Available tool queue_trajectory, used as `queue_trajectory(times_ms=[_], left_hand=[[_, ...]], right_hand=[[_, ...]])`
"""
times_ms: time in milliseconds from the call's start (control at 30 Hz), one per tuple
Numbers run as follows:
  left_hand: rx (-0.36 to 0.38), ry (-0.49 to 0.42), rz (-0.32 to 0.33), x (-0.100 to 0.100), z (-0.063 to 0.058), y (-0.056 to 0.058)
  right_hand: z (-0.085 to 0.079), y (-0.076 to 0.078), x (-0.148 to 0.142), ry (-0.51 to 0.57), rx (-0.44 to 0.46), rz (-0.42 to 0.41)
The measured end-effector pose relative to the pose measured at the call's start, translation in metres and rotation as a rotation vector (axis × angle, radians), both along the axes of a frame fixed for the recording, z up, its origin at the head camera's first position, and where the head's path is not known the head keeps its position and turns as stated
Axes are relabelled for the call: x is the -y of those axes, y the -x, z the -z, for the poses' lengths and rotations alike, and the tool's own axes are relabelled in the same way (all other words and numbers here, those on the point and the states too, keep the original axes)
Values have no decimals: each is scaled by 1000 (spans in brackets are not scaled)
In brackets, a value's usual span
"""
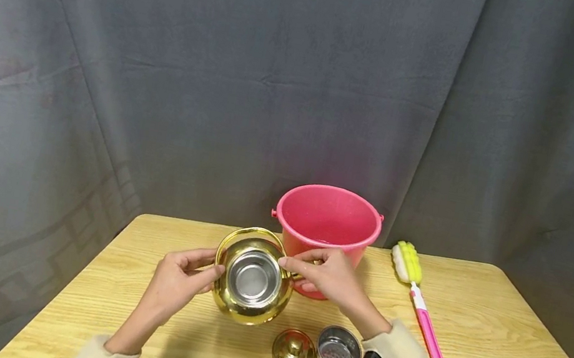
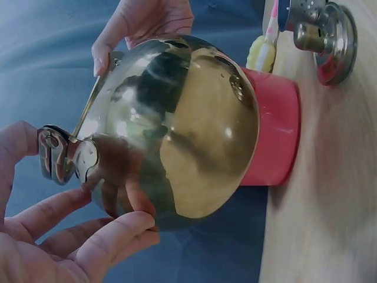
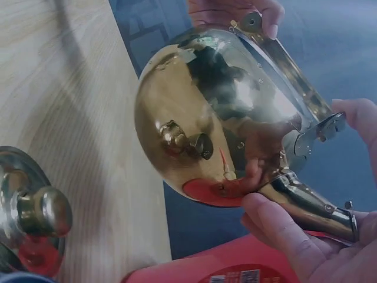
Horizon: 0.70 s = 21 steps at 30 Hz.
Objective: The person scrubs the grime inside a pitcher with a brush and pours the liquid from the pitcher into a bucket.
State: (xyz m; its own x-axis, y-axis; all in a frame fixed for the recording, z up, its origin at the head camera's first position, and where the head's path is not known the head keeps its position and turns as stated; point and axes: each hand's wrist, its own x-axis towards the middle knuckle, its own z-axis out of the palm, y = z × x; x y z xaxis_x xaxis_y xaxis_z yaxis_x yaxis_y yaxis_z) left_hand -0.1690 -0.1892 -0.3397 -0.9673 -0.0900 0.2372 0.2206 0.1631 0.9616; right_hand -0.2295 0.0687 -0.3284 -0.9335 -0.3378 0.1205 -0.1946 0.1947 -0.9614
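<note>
A shiny gold teapot (image 1: 244, 315) is held up over the table, tilted so its round steel-lined mouth faces the head camera. My left hand (image 1: 181, 282) grips one side, thumb on the body and fingers around the base of the hoop handle. On the opposite side my right hand (image 1: 330, 278) holds it by the spout (image 3: 306, 206) and the handle's hinge. Its lid (image 1: 294, 353) lies knob up on the table below. Beside the lid stands a steel strainer basket (image 1: 338, 352), partly behind the right wrist's camera.
Behind the right hand stands a pink bucket (image 1: 295, 242). To its right lies a brush (image 1: 417, 299) with a yellow and white sponge head and a pink handle. Grey curtains (image 1: 257, 85) hang around the wooden table (image 1: 136, 261).
</note>
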Motion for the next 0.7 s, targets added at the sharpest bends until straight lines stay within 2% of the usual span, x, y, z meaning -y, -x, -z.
queue_trajectory(times_ms=[233, 467, 567, 700], left_hand=[[98, -47, -18, 4, 13, 2], [135, -64, -52, 12, 25, -1], [145, -60, -66, 15, 30, -2], [155, -65, -99, 19, 33, -4]], right_hand=[[10, 5, 6, -93, 40, 29], [23, 3, 17, -92, 40, 22], [29, -1, 21, -103, 17, 36], [36, -9, 26, -177, -56, 68]])
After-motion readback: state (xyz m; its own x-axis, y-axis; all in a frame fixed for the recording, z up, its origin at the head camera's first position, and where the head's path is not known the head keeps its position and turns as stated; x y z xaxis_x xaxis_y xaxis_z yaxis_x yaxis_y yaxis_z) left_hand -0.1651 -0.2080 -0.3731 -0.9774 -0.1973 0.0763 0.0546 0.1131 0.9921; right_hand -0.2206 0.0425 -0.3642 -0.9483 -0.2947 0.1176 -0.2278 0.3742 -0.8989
